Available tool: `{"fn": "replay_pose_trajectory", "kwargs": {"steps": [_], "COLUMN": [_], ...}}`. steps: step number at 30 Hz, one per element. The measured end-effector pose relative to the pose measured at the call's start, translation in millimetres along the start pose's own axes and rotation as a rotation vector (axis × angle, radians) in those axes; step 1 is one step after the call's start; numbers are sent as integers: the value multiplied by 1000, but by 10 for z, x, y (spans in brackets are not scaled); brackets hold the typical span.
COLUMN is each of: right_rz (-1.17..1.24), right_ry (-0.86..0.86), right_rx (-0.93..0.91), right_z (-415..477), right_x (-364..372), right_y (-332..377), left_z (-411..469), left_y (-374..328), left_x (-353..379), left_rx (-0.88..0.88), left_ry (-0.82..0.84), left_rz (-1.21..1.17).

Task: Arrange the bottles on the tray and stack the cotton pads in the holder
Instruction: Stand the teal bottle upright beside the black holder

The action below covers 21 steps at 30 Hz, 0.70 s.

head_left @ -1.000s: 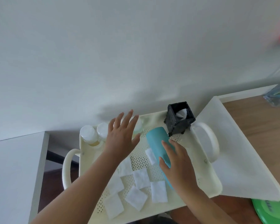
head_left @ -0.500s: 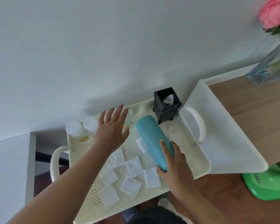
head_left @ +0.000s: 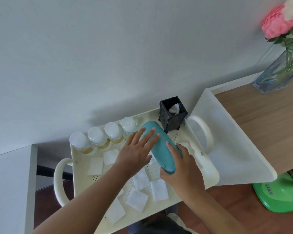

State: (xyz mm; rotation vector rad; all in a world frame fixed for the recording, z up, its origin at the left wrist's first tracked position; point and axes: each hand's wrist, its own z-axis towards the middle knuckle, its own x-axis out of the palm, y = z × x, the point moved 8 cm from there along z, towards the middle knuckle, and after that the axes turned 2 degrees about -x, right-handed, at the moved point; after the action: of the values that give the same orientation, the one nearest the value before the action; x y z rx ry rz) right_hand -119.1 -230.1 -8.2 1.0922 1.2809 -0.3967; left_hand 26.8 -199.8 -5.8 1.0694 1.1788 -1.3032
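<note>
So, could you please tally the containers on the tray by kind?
Small white-capped bottles: 4
Teal bottle: 1
Black holder: 1
Total: 6

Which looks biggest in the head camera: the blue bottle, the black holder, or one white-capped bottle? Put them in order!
1. Blue bottle, clearly the biggest.
2. Black holder.
3. White-capped bottle, smallest, though it's seen mostly from above, so this is less sure.

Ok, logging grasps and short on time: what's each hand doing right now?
Left hand: open, fingers spread, fingertips resting on the teal bottle.
Right hand: closed around the teal bottle's near end, holding it tilted over the tray.
</note>
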Motion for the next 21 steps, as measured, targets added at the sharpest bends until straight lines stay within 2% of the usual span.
{"fn": "replay_pose_trajectory", "kwargs": {"steps": [4, 9, 16, 21], "right_rz": [32, 72, 312, 381], "right_ry": [2, -15, -27, -74], "right_rx": [25, 12, -153, -231], "right_z": [14, 44, 64, 72], "right_x": [-62, -208, -544, -738], "right_y": [24, 110, 212, 290], "left_z": [34, 120, 181, 209], "left_y": [-59, -70, 114, 269], "left_x": [104, 69, -78, -95], "left_rx": [9, 10, -69, -195], "left_ry": [55, 39, -49, -26], "left_rz": [-117, -247, -442, -581]}}
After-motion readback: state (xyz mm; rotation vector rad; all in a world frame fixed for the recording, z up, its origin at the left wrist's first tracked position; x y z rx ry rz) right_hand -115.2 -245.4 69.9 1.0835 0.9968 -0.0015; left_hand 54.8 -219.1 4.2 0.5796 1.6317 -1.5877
